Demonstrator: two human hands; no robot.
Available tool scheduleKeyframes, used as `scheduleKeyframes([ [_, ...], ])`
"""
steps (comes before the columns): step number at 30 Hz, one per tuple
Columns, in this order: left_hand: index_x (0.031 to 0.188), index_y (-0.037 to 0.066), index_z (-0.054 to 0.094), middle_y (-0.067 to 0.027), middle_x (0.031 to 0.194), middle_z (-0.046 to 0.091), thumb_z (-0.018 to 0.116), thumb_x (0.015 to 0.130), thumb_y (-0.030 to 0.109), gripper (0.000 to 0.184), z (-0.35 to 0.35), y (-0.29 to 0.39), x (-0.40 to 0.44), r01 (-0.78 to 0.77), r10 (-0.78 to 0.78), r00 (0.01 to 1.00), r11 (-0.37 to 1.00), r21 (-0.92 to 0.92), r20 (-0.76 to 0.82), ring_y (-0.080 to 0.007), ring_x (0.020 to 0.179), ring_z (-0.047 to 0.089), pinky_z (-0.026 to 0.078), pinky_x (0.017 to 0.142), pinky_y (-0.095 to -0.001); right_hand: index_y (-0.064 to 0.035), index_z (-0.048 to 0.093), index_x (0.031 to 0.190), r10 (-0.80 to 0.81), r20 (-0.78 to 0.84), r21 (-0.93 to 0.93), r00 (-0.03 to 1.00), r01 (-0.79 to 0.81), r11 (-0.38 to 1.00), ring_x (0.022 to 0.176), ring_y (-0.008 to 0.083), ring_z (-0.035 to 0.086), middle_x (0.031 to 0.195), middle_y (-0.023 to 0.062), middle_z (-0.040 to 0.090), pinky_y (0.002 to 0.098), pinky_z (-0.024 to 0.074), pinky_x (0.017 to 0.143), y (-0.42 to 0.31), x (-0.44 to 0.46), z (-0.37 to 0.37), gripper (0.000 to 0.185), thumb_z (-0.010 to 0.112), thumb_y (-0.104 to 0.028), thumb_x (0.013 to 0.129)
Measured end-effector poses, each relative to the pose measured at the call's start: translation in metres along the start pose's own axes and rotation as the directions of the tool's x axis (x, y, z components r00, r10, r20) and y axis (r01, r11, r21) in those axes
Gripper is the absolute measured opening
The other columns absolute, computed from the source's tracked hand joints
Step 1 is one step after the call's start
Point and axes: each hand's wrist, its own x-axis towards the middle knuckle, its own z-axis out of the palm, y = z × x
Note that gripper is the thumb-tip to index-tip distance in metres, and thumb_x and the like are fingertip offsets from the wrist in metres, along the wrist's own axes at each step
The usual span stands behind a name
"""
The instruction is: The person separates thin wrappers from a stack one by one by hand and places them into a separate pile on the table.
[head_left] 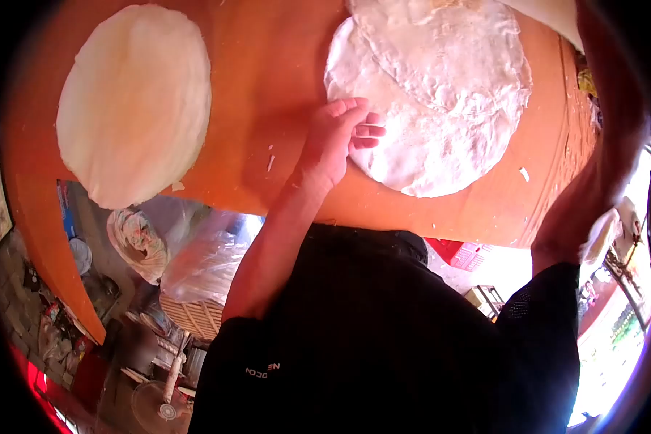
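My left hand [347, 134] is at the left edge of a round, floury white flatbread [427, 155]. Its fingers are loosely curled and a little apart, with nothing visible between them; whether they touch the bread I cannot tell. A second, wrinkled white flatbread [448, 58] overlaps the upper part of the first. Further left lies a smooth, pale, thin round sheet of dough [134, 108]. My right arm [593, 173] reaches up along the right side, and its hand is out of view beyond the upper edge.
The orange tabletop [267, 58] carries a few white scraps. Another pale sheet [553, 16] shows at the top right. Below the table are a clear plastic bag [206, 264] on a woven basket [192, 315], a crumpled patterned cloth [137, 242] and a red crate [459, 253].
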Motion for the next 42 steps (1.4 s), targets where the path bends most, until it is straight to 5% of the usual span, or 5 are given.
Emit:
scheduleKeyframes([
  [5,0.121,-0.002,0.049,-0.0165,0.106,0.063,0.053,0.093,0.018,0.035,0.025,-0.009,0.006,0.0,0.0,1.0,1.0,0.018,0.011,-0.0262,0.093,0.066,0.053,0.078,-0.0339,-0.0074,0.066,0.086,0.128,0.021,0.873,0.992,-0.081,0.481,0.069,0.0209,0.065,0.076,0.0131,0.066,0.0334,0.049,0.057,-0.036,-0.029,-0.019,0.017,0.051,-0.015,0.09],
  [7,0.125,-0.006,0.045,-0.0177,0.11,0.061,0.055,0.093,0.017,0.041,0.037,-0.006,0.016,-0.007,0.008,0.998,1.0,-0.01,0.064,-0.0276,0.095,0.065,0.054,0.082,-0.0365,-0.0104,0.067,0.071,-0.079,0.441,0.417,0.894,-0.127,0.9,0.061,0.0253,0.063,0.061,0.0136,0.06,0.0348,0.0498,0.057,-0.069,-0.047,0.007,0.007,0.065,-0.012,0.078],
  [29,0.122,-0.009,0.043,-0.0157,0.103,0.06,0.055,0.091,0.006,0.037,0.08,-0.035,0.033,-0.04,0.031,0.997,0.99,-0.134,-0.066,-0.0245,0.094,0.063,0.054,0.085,-0.0362,-0.0022,0.066,0.084,-0.002,0.459,0.692,0.888,-0.356,0.628,0.061,0.0273,0.064,0.069,0.0186,0.063,0.0396,0.0482,0.054,-0.026,-0.123,0.112,0.025,0.061,-0.026,0.089],
  [36,0.121,-0.007,0.043,-0.0166,0.109,0.057,0.055,0.09,0.006,0.035,0.086,-0.031,0.043,-0.028,0.028,1.0,0.982,-0.185,-0.006,-0.0273,0.099,0.061,0.052,0.09,-0.0388,-0.0125,0.066,0.104,0.535,0.382,-0.14,0.753,-0.525,0.839,0.099,0.0218,0.055,0.101,0.0124,0.064,0.0356,0.047,0.087,0.125,0.006,0.064,0.02,0.056,-0.02,0.089],
  [42,0.114,-0.002,0.049,-0.0126,0.112,0.055,0.059,0.09,0.006,0.028,0.089,-0.034,0.039,-0.075,0.079,0.997,0.941,-0.329,0.001,-0.0276,0.108,0.056,0.049,0.096,-0.0415,-0.0098,0.066,0.087,0.188,0.318,0.453,0.929,-0.323,0.831,0.073,0.0297,0.06,0.077,0.0129,0.063,0.0413,0.049,0.065,0.018,-0.067,0.067,0.015,0.056,-0.01,0.076],
])
